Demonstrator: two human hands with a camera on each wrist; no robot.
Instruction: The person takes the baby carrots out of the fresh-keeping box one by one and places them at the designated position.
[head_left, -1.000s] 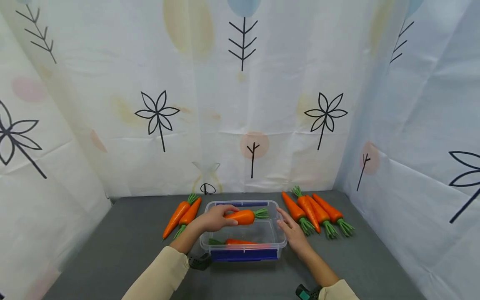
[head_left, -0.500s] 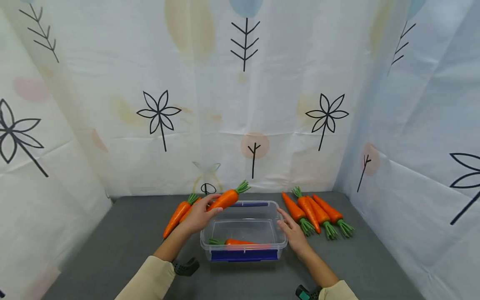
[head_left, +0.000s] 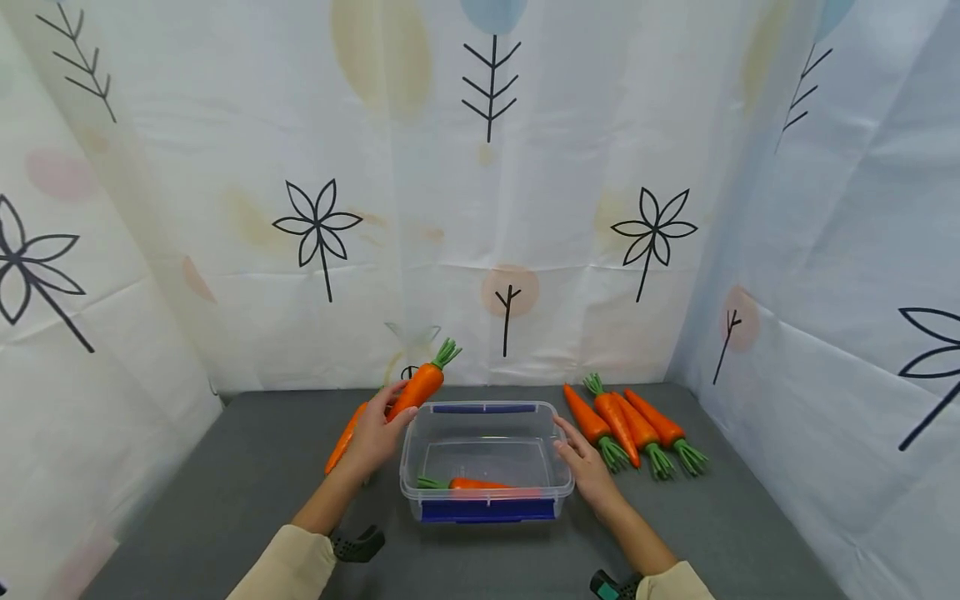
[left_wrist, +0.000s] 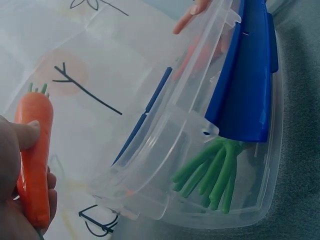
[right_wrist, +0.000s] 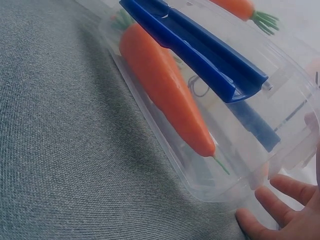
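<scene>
My left hand grips an orange carrot with a green leafy top, tilted up and to the right, above the left back corner of a clear plastic container. In the left wrist view, the thumb presses along this carrot. The container has blue clips and no lid over it. Inside, along its front wall, lies another carrot, its leaves to the left. My right hand rests against the container's right side, fingers extended along the wall and rim; the right wrist view shows these fingers.
Several carrots lie side by side on the grey table, right of the container. To its left lies a carrot, partly hidden behind my left hand. A patterned white curtain hangs behind the table and along both sides.
My left hand has lifted the carrot from over the container and carried it left and back, turning its leaves upward. The right hand and the container have stayed in place.
</scene>
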